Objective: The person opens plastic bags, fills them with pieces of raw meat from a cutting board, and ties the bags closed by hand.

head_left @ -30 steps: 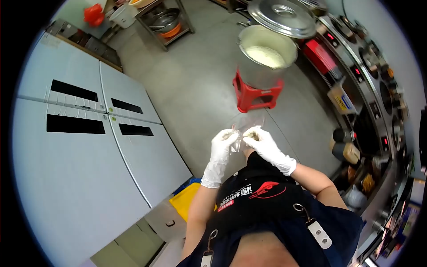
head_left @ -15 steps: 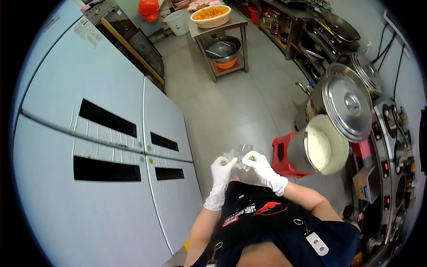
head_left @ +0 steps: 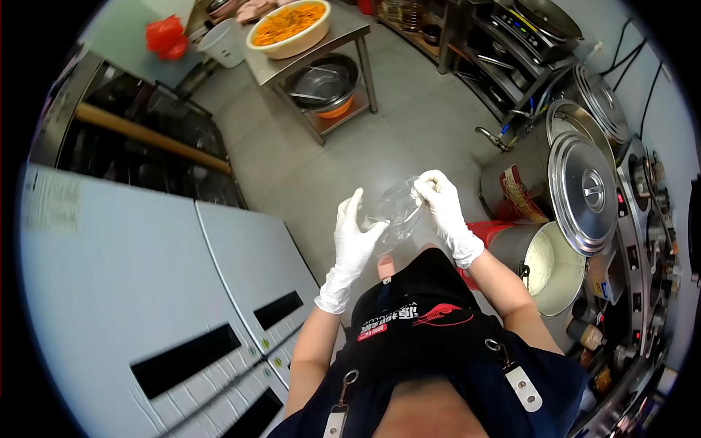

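A clear, thin plastic bag point(head_left: 396, 210) hangs crumpled in front of my black apron point(head_left: 409, 296). My right hand point(head_left: 444, 208), in a white glove, pinches the bag's upper right edge between thumb and fingers. My left hand point(head_left: 354, 237), gloved too, has its thumb and fingers spread apart. Its thumb tip is close to the bag's left edge; whether they touch I cannot tell. The bag's see-through film makes its opening hard to make out.
Pale cabinet doors point(head_left: 146, 263) stand to my left. Ahead is a steel table point(head_left: 343, 29) bearing a basin point(head_left: 292, 45) of orange shreds. On my right are a lidded steel pot point(head_left: 584, 193), a pot point(head_left: 566, 292) with pale contents, and a row of burners point(head_left: 637, 255).
My hands have moved up and apart, and my left fingers have come off the bag and spread. The bag looks more stretched out. The view has shifted forward and turned, with the table nearer.
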A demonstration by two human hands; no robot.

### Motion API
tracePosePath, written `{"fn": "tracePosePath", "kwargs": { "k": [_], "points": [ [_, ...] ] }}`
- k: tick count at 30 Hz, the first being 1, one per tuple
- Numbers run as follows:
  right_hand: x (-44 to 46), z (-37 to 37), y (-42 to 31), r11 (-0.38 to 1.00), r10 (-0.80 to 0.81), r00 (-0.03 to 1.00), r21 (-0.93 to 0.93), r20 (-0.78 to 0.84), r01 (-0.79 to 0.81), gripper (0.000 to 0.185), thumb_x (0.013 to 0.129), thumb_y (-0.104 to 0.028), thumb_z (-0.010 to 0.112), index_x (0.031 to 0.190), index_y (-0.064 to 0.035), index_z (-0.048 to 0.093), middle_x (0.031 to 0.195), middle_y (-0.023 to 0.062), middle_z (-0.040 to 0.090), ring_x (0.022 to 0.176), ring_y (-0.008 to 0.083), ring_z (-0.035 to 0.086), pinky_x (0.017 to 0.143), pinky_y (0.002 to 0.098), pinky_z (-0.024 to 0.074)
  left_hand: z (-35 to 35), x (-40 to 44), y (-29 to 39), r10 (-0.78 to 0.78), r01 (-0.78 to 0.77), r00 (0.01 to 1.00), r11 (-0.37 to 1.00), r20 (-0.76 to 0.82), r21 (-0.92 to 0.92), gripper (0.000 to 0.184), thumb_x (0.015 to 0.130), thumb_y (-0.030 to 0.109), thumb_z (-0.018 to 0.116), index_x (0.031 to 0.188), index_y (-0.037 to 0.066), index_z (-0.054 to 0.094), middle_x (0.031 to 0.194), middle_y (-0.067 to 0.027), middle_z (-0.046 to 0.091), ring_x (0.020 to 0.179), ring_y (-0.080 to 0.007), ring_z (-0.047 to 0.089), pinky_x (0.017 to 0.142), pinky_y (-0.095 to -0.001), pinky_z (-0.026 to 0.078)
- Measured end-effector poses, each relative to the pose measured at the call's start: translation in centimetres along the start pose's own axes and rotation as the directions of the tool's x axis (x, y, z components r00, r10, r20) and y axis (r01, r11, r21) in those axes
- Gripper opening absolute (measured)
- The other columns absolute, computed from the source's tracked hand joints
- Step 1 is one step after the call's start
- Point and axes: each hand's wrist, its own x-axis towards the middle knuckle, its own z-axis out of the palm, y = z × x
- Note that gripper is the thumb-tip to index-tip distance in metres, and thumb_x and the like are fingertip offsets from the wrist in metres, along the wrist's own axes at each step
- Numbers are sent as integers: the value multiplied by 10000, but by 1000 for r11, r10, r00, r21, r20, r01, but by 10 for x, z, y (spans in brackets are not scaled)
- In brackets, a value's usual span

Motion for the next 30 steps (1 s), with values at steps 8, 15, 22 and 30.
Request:
{"fn": "tracePosePath", "kwargs": {
  "k": [8, 15, 22, 30],
  "points": [
    [158, -48, -23, 922, -107, 993, -378, -47, 81, 157, 840, -100, 633, 957, -30, 556, 794, 31, 594, 686, 90, 560, 616, 228, 454, 56, 192, 9, -111, 129, 990, 956, 84, -264, 177, 839, 151, 657, 831, -22, 621, 750, -70, 562, 723, -148, 524, 680, -282, 431],
    [290, -68, -142, 606, -581, 807, -717, -103, 345, 470, 699, -161, 759, 1102, -81, 531, 1234, 146, 468, 1129, 299, 471, 943, 381, 390, 110, 372, 49, -97, 54, 989, 936, -107, -348, 281, 883, 184, 625, 724, -48, 609, 689, -51, 534, 670, -124, 474, 620, -262, 392],
    [434, -72, -135, 967, -105, 983, -245, -151, 66, 389, 831, -33, 616, 1197, -4, 488, 825, 5, 593, 692, 43, 526, 621, 181, 447, 129, 505, 59, -227, 58, 920, 884, -320, -463, 98, 835, 67, 665, 860, -22, 631, 808, -48, 633, 744, -111, 566, 729, -237, 453],
    [593, -45, -223, 888, -275, 957, -405, -90, 217, 295, 832, -16, 620, 1124, -6, 581, 807, -12, 589, 687, 14, 493, 627, 174, 438, 123, 673, 72, -132, -28, 927, 908, -350, -417, 104, 791, 8, 679, 784, 10, 575, 750, -23, 584, 722, -91, 534, 742, -237, 445]
  ]
}}
